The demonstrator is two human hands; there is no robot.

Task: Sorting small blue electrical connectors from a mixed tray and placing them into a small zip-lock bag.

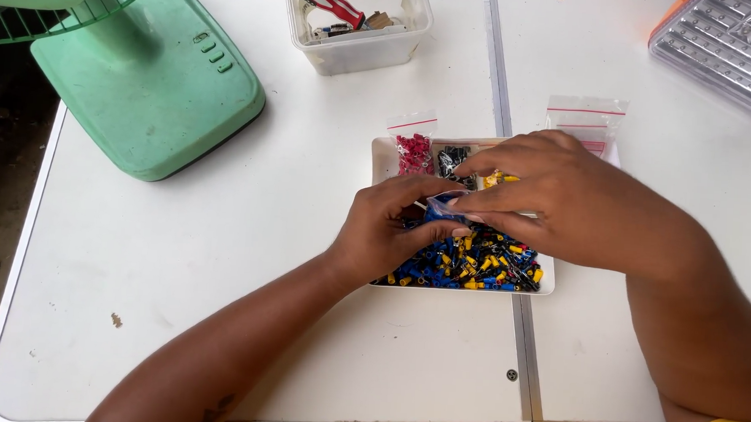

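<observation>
A white tray [383, 156] in the middle of the table holds a heap of small blue, yellow and black crimp connectors [483, 265]. My left hand [387, 228] and my right hand [553, 198] meet above the tray. Together they pinch a small clear plastic bag with blue pieces [440, 210] between their fingertips. A small zip bag of red connectors [413, 152] lies at the tray's back left corner. Beside it is a bag of black pieces [454, 159]. An empty-looking clear zip bag [587, 119] lies behind my right hand.
A green desk fan [145, 74] stands at the back left of the white folding table [222, 255]. A clear plastic tub [357, 46] with a red-handled tool [327, 0] stands at the back centre. A clear compartment box [729, 49] sits at the back right.
</observation>
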